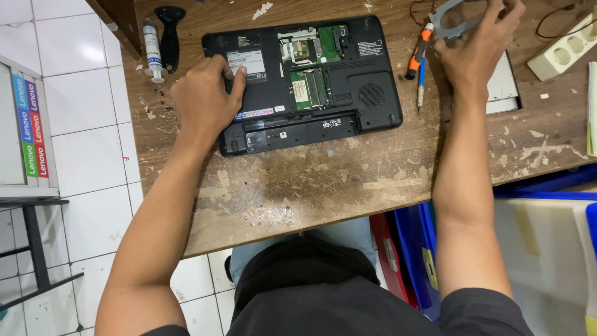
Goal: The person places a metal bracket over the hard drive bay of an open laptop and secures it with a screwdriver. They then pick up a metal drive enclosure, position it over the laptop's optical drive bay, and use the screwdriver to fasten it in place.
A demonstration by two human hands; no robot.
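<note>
My left hand (202, 99) presses flat, fingers spread, on the upturned black laptop (301, 84), mid-table w/ its covers off. My right hand (479, 46) grips a grey metal bracket (454, 18) at far right, beside an orange screwdriver (418, 53).

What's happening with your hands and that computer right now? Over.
Left hand flat on upturned black laptop, bottom covers off. Right hand holds grey metal bracket above desk. Orange screwdriver beside laptop.
</note>
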